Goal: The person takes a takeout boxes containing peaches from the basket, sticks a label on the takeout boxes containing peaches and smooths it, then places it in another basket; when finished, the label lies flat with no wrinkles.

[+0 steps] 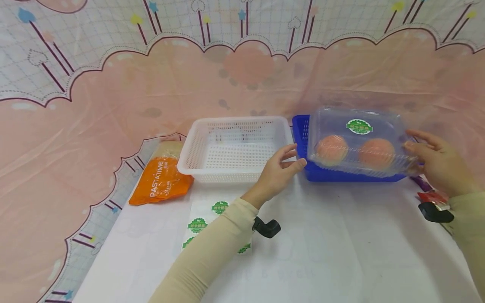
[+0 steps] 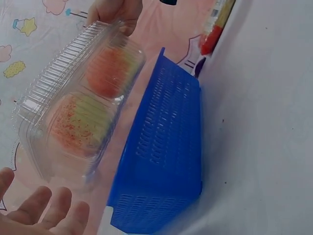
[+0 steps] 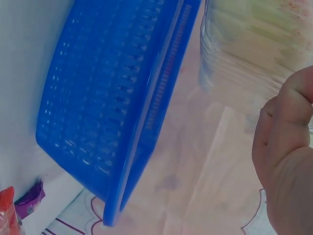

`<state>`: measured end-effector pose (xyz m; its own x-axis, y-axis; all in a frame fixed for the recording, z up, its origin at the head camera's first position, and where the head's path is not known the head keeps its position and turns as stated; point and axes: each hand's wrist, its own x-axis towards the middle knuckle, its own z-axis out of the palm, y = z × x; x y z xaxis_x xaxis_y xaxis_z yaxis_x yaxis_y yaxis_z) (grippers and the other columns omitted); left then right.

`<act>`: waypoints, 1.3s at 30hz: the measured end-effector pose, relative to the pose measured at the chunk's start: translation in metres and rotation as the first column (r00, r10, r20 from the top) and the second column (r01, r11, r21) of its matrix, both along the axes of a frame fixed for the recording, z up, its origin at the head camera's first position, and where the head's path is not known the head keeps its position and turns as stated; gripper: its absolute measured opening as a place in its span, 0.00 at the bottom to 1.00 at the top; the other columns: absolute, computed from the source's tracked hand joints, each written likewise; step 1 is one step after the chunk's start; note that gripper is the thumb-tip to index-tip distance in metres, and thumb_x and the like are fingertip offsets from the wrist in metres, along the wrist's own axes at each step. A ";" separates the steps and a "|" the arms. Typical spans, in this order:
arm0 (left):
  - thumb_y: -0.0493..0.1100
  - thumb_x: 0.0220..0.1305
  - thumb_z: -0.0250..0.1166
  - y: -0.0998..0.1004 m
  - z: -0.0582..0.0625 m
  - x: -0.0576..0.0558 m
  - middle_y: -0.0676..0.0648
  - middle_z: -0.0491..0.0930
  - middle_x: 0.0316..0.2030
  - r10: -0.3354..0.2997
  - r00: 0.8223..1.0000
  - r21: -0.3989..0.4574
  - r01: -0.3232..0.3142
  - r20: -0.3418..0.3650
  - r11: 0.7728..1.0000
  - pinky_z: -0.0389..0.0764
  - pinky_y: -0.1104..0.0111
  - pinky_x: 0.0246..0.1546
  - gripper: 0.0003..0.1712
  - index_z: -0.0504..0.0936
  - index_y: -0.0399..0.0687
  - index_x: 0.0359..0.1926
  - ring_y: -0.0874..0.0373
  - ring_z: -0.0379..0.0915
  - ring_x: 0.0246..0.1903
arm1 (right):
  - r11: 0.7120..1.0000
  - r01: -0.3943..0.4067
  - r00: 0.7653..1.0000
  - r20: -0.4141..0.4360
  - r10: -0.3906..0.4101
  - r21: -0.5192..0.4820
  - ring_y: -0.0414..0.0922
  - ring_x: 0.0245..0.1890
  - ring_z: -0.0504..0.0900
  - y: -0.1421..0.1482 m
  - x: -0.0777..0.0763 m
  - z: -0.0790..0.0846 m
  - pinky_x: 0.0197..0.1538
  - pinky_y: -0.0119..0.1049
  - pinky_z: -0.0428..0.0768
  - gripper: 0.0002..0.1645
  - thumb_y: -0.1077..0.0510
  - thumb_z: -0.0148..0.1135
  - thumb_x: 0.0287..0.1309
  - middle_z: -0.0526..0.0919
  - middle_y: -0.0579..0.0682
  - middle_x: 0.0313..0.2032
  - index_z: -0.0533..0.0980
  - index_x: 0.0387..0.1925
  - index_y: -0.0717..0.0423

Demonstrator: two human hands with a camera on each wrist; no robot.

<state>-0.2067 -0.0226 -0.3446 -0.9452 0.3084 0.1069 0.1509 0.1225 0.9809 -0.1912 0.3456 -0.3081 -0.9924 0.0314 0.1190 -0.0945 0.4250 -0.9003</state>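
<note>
My right hand (image 1: 441, 160) grips one end of a clear plastic clamshell box (image 1: 394, 122). Inside the box sit two round peach-coloured fruits (image 1: 331, 148), and a green round sticker (image 1: 359, 126) is on its lid. The box is raised above the blue basket (image 1: 314, 174); in the left wrist view it hangs tilted over the basket's rim. My left hand (image 1: 275, 171) is apart from the box, near its other end, fingers loosely bent with nothing in them. In the right wrist view the right fingers (image 3: 288, 115) curl at the box's edge.
A white perforated basket (image 1: 227, 171) stands left of the blue one. Further left lies an orange pasta bag (image 1: 163, 181). A sheet of green stickers (image 1: 198, 225) lies in front, partly under my left forearm. Red and purple packets (image 1: 432, 197) lie beside my right wrist.
</note>
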 end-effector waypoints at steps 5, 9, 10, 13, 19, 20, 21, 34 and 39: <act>0.51 0.67 0.68 0.004 -0.006 -0.003 0.44 0.72 0.66 0.005 0.999 0.041 -0.007 0.036 0.999 0.78 0.63 0.55 0.34 0.69 0.54 0.71 0.51 0.74 0.60 | 1.000 0.020 0.999 -0.024 -0.020 -0.001 0.32 0.29 0.78 0.008 -0.009 0.002 0.29 0.26 0.80 0.30 0.54 0.51 0.76 0.79 0.27 0.38 0.63 0.75 0.45; 0.52 0.67 0.68 0.008 -0.010 -0.003 0.45 0.72 0.66 0.013 0.998 0.020 -0.015 0.062 1.000 0.78 0.63 0.56 0.34 0.70 0.56 0.71 0.51 0.74 0.60 | 0.995 0.006 0.999 -0.036 -0.009 -0.103 0.33 0.28 0.78 0.013 -0.016 0.003 0.28 0.26 0.81 0.23 0.56 0.52 0.75 0.79 0.30 0.37 0.71 0.67 0.37; 0.52 0.67 0.68 0.009 -0.011 -0.003 0.46 0.73 0.65 0.020 0.997 0.008 -0.020 0.072 1.000 0.78 0.63 0.56 0.34 0.70 0.57 0.71 0.51 0.74 0.60 | 0.987 -0.005 1.000 -0.030 0.000 -0.159 0.33 0.28 0.78 0.014 -0.017 0.002 0.28 0.27 0.81 0.21 0.57 0.53 0.75 0.80 0.32 0.36 0.72 0.64 0.36; 0.54 0.67 0.67 0.012 -0.014 -0.001 0.46 0.76 0.62 0.033 0.994 -0.023 -0.031 0.104 0.999 0.78 0.61 0.56 0.33 0.71 0.60 0.71 0.50 0.74 0.59 | 0.943 -0.017 1.000 -0.010 0.014 -0.333 0.36 0.24 0.76 0.017 -0.022 0.001 0.27 0.29 0.82 0.16 0.58 0.56 0.73 0.81 0.37 0.35 0.75 0.56 0.36; 0.53 0.68 0.66 0.018 -0.023 0.001 0.49 0.78 0.59 0.038 0.988 -0.071 -0.027 0.153 0.997 0.78 0.60 0.55 0.32 0.71 0.59 0.71 0.55 0.75 0.57 | 0.905 -0.038 0.999 0.001 0.043 -0.424 0.36 0.23 0.76 0.024 -0.030 -0.004 0.27 0.30 0.81 0.17 0.59 0.56 0.72 0.80 0.40 0.36 0.73 0.59 0.41; 0.53 0.69 0.66 0.019 -0.024 0.001 0.49 0.78 0.59 0.037 0.987 -0.074 -0.026 0.159 0.997 0.78 0.60 0.55 0.32 0.70 0.58 0.71 0.56 0.76 0.57 | 0.902 -0.045 0.999 0.003 0.051 -0.430 0.36 0.24 0.78 0.025 -0.031 -0.005 0.27 0.30 0.81 0.17 0.59 0.56 0.73 0.80 0.40 0.36 0.73 0.59 0.41; 0.53 0.69 0.66 0.020 -0.026 0.001 0.49 0.78 0.59 0.035 0.985 -0.074 -0.023 0.168 0.997 0.78 0.59 0.55 0.32 0.70 0.58 0.71 0.56 0.76 0.56 | 0.897 -0.048 0.998 0.009 0.058 -0.440 0.37 0.25 0.80 0.026 -0.033 -0.006 0.27 0.30 0.82 0.16 0.59 0.56 0.73 0.80 0.40 0.37 0.73 0.58 0.41; 0.56 0.67 0.67 0.041 -0.039 -0.003 0.43 0.71 0.66 0.033 0.976 -0.008 -0.032 0.216 0.999 0.77 0.58 0.57 0.38 0.66 0.59 0.74 0.52 0.70 0.63 | 0.924 -0.015 0.997 0.059 0.041 -0.383 0.36 0.30 0.81 0.032 -0.042 -0.011 0.30 0.28 0.82 0.26 0.54 0.55 0.73 0.77 0.36 0.42 0.65 0.69 0.43; 0.56 0.66 0.67 0.050 -0.042 -0.006 0.42 0.68 0.68 0.077 0.975 -0.007 -0.078 0.209 0.997 0.76 0.60 0.58 0.39 0.64 0.59 0.75 0.52 0.67 0.65 | 0.895 -0.027 0.998 0.047 0.053 -0.446 0.38 0.28 0.81 0.032 -0.045 -0.013 0.29 0.29 0.81 0.20 0.57 0.56 0.73 0.79 0.37 0.40 0.70 0.63 0.42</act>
